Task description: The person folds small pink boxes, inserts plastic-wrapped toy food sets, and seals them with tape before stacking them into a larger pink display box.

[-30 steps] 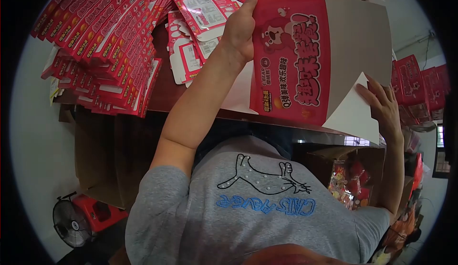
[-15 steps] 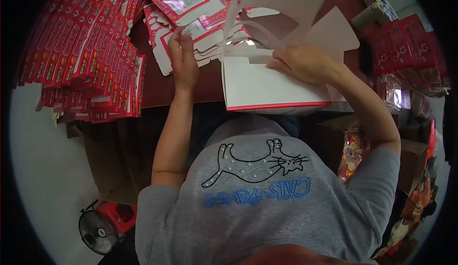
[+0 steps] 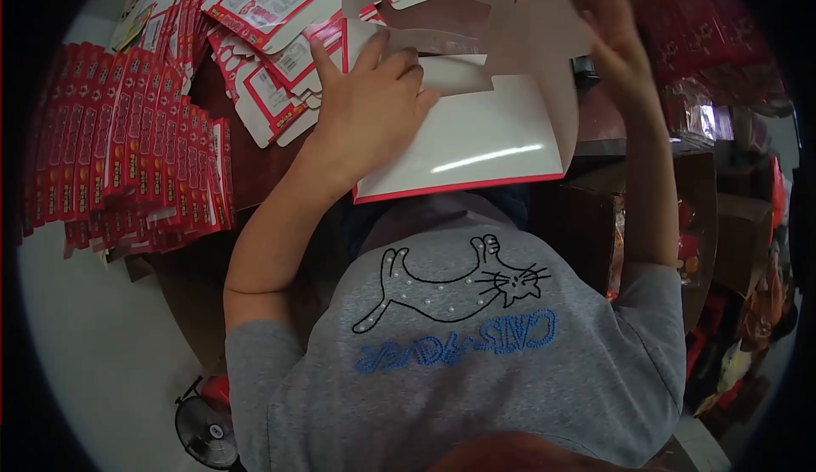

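Observation:
A white-lined cardboard box [image 3: 501,128] with a red edge stands in front of me, its top flaps [image 3: 544,13] raised at the back and right. My left hand [image 3: 370,107] lies over the box's left side. Its fingers are spread, with some fingertips reaching down past the white inner panel and the thumb resting toward the inside. Off the box's right side, my right hand [image 3: 625,47] is lifted beside the raised flap, fingers stretched out and slightly blurred, holding nothing. A cut-out opening shows in the box's far wall.
Rows of folded red boxes [image 3: 119,141] are stacked at the left. Flat red-and-white cartons [image 3: 263,13] lie in a loose pile behind the box. More red packages [image 3: 697,30] stand at the right, near clear plastic-wrapped items [image 3: 697,111]. A fan [image 3: 208,429] sits low at left.
My left hand has moved right onto the box's left side. My right hand has let go of the box's front panel and lifted up to the right. The box has shifted left.

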Motion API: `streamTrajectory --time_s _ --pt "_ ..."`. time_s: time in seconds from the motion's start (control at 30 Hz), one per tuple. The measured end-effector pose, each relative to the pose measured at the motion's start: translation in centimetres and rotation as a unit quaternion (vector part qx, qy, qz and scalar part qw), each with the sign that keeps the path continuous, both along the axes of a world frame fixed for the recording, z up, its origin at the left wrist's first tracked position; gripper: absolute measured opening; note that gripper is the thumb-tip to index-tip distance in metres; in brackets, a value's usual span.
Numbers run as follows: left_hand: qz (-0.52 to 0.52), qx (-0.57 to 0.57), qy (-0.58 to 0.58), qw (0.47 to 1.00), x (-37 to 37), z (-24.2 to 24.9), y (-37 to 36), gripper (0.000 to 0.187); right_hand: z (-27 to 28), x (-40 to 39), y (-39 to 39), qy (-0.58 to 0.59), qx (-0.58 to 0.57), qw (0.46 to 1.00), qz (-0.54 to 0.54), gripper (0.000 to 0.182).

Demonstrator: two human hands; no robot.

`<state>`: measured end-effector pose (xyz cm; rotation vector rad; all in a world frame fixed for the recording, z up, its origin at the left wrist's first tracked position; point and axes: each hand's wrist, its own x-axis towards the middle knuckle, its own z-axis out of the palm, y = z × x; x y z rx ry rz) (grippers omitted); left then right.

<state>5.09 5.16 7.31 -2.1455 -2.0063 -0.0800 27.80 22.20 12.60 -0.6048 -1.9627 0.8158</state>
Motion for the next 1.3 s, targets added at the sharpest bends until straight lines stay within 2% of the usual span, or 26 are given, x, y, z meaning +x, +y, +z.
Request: streamTrajectory --time_s 0.07,0.1,0.17,0.2,0.23,0.33,0.37,0.43,0.5,0.53,0.57,0.63,0.67,0.7,0.77,0.8,0.87,0.9,0.93,0.97,1.0,1.03,1.1,1.17,1.3 --pt "-0.010 -0.018 -0.205 0.978 0.4 0.3 0.6 0.031 -2.5 -1.1 0.3 -0.005 -0.081 0.994 0.069 0.030" --pt "-0.014 -0.021 -0.204 0.979 0.2 0.5 0.8 0.031 -3.4 -1.6 0.3 -0.005 -0.102 0.991 0.090 0.032" --pt "-0.023 0.095 -0.250 0.963 -1.1 1.3 0.9 0.050 -4.5 -2.1 0.5 -0.001 -0.122 0.986 0.114 0.037" --pt "-0.023 0.091 -0.246 0.965 -1.7 1.4 1.1 0.050 -4.8 -2.3 0.6 0.003 -0.126 0.985 0.120 0.040" --pt "-0.024 0.174 -0.224 0.959 -2.5 1.4 1.6 0.067 -4.9 -2.4 0.8 0.008 -0.127 0.984 0.126 0.042" --pt "-0.044 0.223 -0.193 0.954 -5.2 0.4 3.2 0.104 -5.4 -2.8 1.2 0.020 -0.131 0.982 0.132 0.050" --pt "-0.086 0.221 -0.325 0.915 -5.6 -0.4 3.6 0.093 -5.5 -2.8 1.5 0.020 -0.129 0.983 0.132 0.053" --pt "-0.131 0.212 -0.450 0.857 -6.7 -1.3 4.2 0.083 -5.1 -2.3 2.3 0.005 -0.108 0.985 0.134 0.058" --pt "-0.179 0.194 -0.362 0.894 -8.1 -1.3 4.0 0.053 -4.2 -1.7 3.3 -0.069 -0.044 0.984 0.159 0.064" --pt "-0.162 0.198 -0.306 0.917 -7.9 -1.2 3.6 0.032 -3.9 -1.8 3.6 -0.131 0.006 0.975 0.181 0.067" --pt "-0.161 0.196 -0.308 0.917 -8.1 -0.8 3.7 0.032 -3.7 -2.2 3.8 -0.208 0.072 0.955 0.198 0.070" --pt "-0.235 0.124 -0.146 0.953 -8.4 0.6 4.2 0.023 -3.4 -3.2 3.3 -0.338 0.193 0.903 0.185 0.075" --pt "-0.233 0.124 -0.145 0.954 -8.0 1.0 4.5 0.023 -3.4 -3.7 2.5 -0.383 0.222 0.885 0.143 0.084" --pt "-0.200 0.093 -0.087 0.972 -6.8 1.6 5.0 0.026 -3.4 -4.3 1.5 -0.429 0.250 0.862 0.103 0.093" --pt "-0.132 0.050 0.028 0.990 -5.3 1.2 5.8 0.056 -4.2 -5.1 0.8 -0.472 0.269 0.836 0.075 0.094" --pt "-0.127 0.053 0.030 0.990 -4.4 1.8 6.4 0.056 -4.5 -5.4 0.5 -0.492 0.280 0.822 0.059 0.095" --pt "-0.018 -0.152 -0.003 0.988 -3.2 3.9 7.8 0.054 -3.9 -5.6 0.6 -0.519 0.302 0.799 0.030 0.096" --pt "-0.016 -0.145 -0.001 0.989 -3.7 4.3 8.0 0.054 -3.2 -5.6 0.9 -0.527 0.310 0.791 0.018 0.096" --pt "-0.029 -0.142 -0.193 0.971 -4.5 4.8 8.1 0.049 -1.9 -4.8 1.3 -0.525 0.310 0.792 0.027 0.093" --pt "-0.044 -0.133 -0.377 0.915 -5.1 5.2 8.2 0.045 -0.2 -3.8 1.7 -0.511 0.305 0.803 0.033 0.089" --pt "-0.046 -0.146 -0.495 0.855 -5.2 6.7 8.1 0.034 1.8 -2.8 2.1 -0.493 0.307 0.814 0.031 0.085" --pt "-0.063 -0.145 -0.544 0.824 -5.3 8.4 7.8 0.033 3.8 -1.8 2.8 -0.469 0.315 0.825 0.019 0.082" --pt "-0.109 -0.119 -0.547 0.822 -5.0 13.1 7.2 0.032 8.4 0.3 4.0 -0.414 0.335 0.846 -0.020 0.074" --pt "-0.162 -0.088 -0.507 0.842 -4.3 17.8 6.2 0.030 13.6 2.5 5.2 -0.345 0.373 0.858 -0.072 0.067" --pt "-0.254 0.016 -0.355 0.899 -2.6 23.2 4.0 0.027 22.4 4.9 4.5 -0.198 0.515 0.823 -0.133 0.054"
